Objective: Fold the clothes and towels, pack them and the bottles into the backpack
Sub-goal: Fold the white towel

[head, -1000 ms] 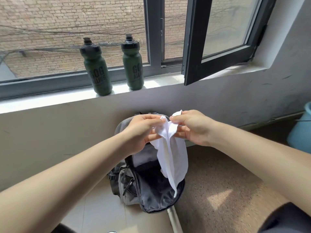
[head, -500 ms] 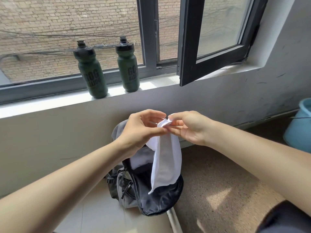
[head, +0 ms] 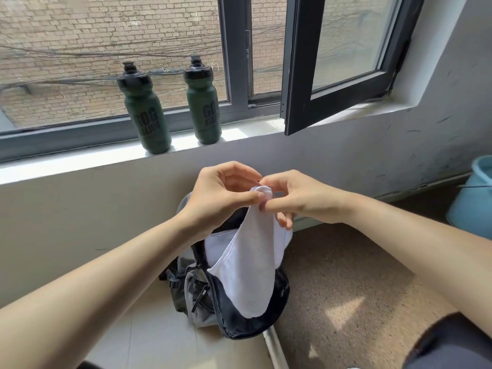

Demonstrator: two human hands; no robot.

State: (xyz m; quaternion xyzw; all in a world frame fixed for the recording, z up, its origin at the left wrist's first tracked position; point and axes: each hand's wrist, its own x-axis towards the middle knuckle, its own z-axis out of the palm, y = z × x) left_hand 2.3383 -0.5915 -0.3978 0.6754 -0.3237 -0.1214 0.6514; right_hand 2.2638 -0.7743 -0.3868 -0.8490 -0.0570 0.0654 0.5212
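Observation:
A small white cloth (head: 255, 262) hangs in the air above the open backpack. Its top edge is rolled into a tight coil. My left hand (head: 221, 198) pinches that coil from the left, and my right hand (head: 295, 201) pinches it from the right. The grey and black backpack (head: 202, 296) stands on the floor against the wall, unzipped, with something white lying inside it. Two dark green bottles stand upright on the window sill, one (head: 145, 110) to the left of the other (head: 203, 102).
An open window sash (head: 300, 75) juts into the room above the right side of the sill (head: 66, 166). A light blue bucket (head: 476, 198) sits on the floor at the far right. A white floor strip (head: 275, 347) separates the tiles from the speckled floor.
The cloth's top edge has gone from loose folds to a tight roll between my fingers. Both hands stay over the backpack, and the hanging part has shortened.

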